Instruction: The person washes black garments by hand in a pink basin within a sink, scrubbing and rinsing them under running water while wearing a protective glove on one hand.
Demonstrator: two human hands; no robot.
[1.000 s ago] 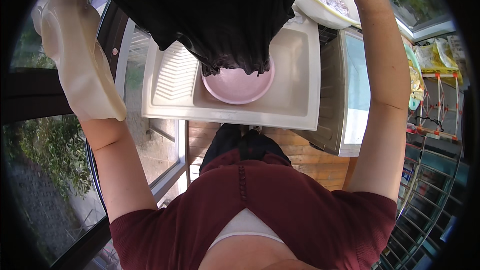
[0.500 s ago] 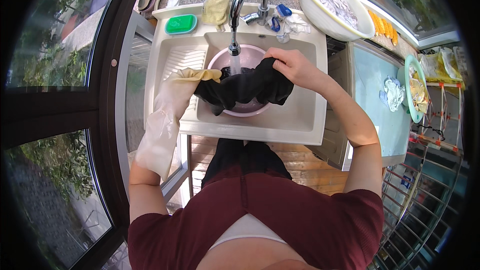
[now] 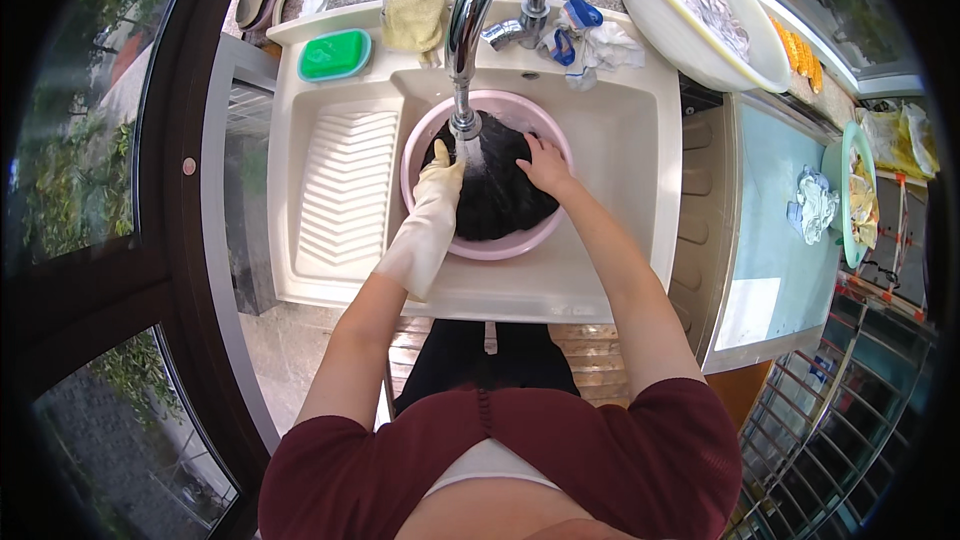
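Note:
A wet black garment point(image 3: 500, 202) lies bunched in a pink basin point(image 3: 412, 145) that stands in the sink. Water runs onto it from the chrome faucet point(image 3: 474, 30). My left hand point(image 3: 439, 178), in a pale rubber glove, touches the garment's left side; its thumb sticks up, while the other fingers are mostly hidden. On the right side, my bare right hand point(image 3: 546, 166) rests on the cloth with fingers apart, open.
The sink point(image 3: 625, 240) has a ribbed washboard point(image 3: 345, 180) at its left. Along its back edge are green soap in a dish point(image 3: 335, 55), a yellowish glove-like cloth point(image 3: 414, 12) and blue-white cloths point(image 3: 595, 45). A white tub point(image 3: 640, 15) of laundry stands back right.
Both hands have lowered the black garment from under the faucet into the basin. It was stretched between them before; now it lies bunched. The view has shifted slightly closer.

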